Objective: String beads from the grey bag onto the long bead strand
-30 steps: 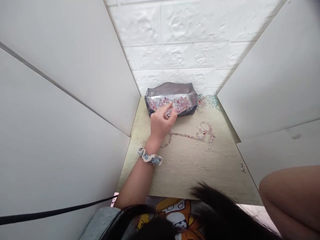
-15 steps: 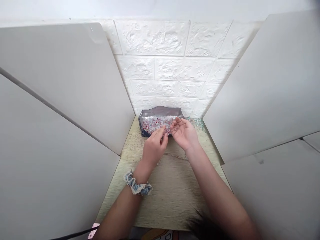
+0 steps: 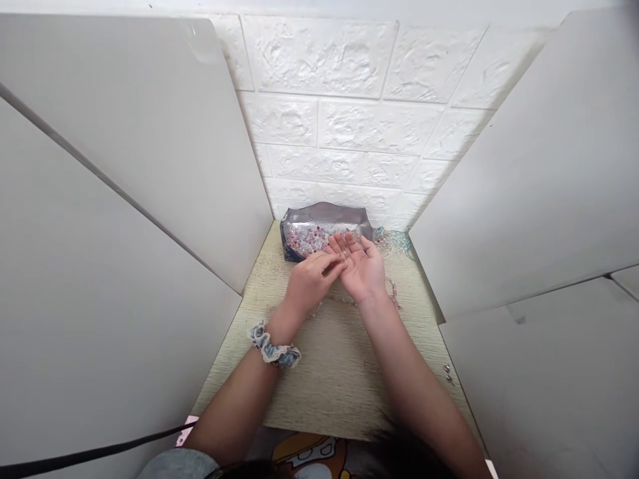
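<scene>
Beads fill a pouch beyond the left hand and right hand.

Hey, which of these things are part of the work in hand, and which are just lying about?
In use:
left hand
open right hand
silver-lined dark pouch
loose pink-and-clear beads
thin pink bead strand

Lying about:
tangled teal bead strand
small metal pieces

Silver-grey pouch of pink, red and clear beads; blue-and-white lace-edged scrunchie
</scene>
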Available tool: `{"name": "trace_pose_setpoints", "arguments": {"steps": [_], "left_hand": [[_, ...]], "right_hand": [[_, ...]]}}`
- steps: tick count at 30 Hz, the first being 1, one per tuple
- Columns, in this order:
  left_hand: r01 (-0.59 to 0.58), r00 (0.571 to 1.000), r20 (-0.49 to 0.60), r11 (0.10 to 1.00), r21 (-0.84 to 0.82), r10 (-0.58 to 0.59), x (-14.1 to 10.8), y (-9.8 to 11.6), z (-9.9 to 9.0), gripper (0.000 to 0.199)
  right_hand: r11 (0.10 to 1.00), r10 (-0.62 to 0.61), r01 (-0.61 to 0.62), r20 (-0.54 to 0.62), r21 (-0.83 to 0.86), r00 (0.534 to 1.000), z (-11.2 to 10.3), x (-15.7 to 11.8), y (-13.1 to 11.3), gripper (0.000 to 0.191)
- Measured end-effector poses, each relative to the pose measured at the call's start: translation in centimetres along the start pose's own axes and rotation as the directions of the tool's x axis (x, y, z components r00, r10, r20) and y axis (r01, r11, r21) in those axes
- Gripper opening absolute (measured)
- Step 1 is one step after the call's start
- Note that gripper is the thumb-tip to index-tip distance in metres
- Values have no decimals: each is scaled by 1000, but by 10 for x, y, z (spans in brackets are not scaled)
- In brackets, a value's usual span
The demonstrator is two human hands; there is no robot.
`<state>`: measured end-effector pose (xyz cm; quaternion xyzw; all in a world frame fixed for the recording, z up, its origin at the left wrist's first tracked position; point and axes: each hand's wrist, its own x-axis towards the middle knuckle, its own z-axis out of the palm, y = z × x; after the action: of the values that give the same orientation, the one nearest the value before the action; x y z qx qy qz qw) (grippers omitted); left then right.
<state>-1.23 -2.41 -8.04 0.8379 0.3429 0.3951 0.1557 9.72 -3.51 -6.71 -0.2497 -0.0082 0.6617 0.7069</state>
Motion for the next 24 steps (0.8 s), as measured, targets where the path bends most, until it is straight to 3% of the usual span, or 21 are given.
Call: {"name": "trace_pose_setpoints", "arguments": {"steps": [5, 9, 13, 19, 24], "left_hand": [[79, 991, 114, 996, -40, -74, 2, 5, -2, 16], [166, 980, 127, 983, -75, -155, 1, 4, -2, 13], [205, 978, 65, 970, -132, -198, 0, 3, 0, 13], [228, 957, -128, 948, -222, -260, 0, 1, -1, 19], [349, 902, -118, 861, -371, -416, 2, -7, 1, 25]], "right_hand": [[995, -39, 43, 43, -93, 998, -5, -3, 1, 16], [987, -53, 63, 75, -146, 996, -7, -5, 4, 17], [990, -30, 37, 48, -136, 998, -9, -6, 6, 16], [983, 31, -36, -28, -181, 999, -9, -10, 8, 8], [959, 69, -72, -21, -273, 997, -12, -12, 10, 6]]}}
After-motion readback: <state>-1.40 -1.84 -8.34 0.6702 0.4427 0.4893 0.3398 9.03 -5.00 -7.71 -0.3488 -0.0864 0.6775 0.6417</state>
